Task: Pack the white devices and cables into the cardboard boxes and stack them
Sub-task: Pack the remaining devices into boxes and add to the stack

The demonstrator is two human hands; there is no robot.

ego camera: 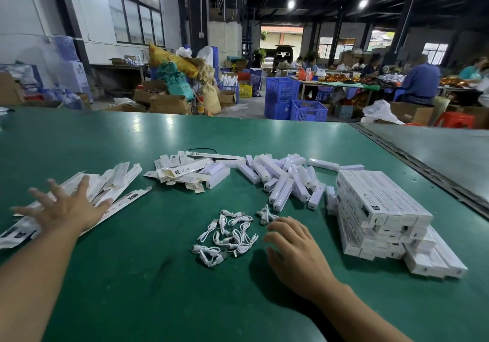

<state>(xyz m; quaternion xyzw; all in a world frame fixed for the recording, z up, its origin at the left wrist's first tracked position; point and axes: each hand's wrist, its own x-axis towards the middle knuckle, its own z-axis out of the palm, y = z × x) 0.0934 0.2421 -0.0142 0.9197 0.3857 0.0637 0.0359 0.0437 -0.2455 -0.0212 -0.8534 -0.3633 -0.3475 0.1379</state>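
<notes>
Several white bar-shaped devices (280, 183) lie heaped at the middle of the green table (158, 275). Small coiled white cables (227, 236) are scattered in front of them. Flattened box blanks (111, 185) fan out on the left, and my left hand (63, 206) hovers or rests over them with fingers spread. A second heap of flat and half-folded boxes (182, 172) sits behind. My right hand (293, 246) lies beside the cables with loosely bent fingers, holding nothing; one cable (264, 213) lies just past its fingertips. Packed white boxes (381, 214) are stacked at the right.
A second grey table (436, 151) adjoins on the right across a dark seam. Beyond the far edge stand blue crates (296, 98), cardboard cartons, sacks and a red stool. People sit working at benches at the back right.
</notes>
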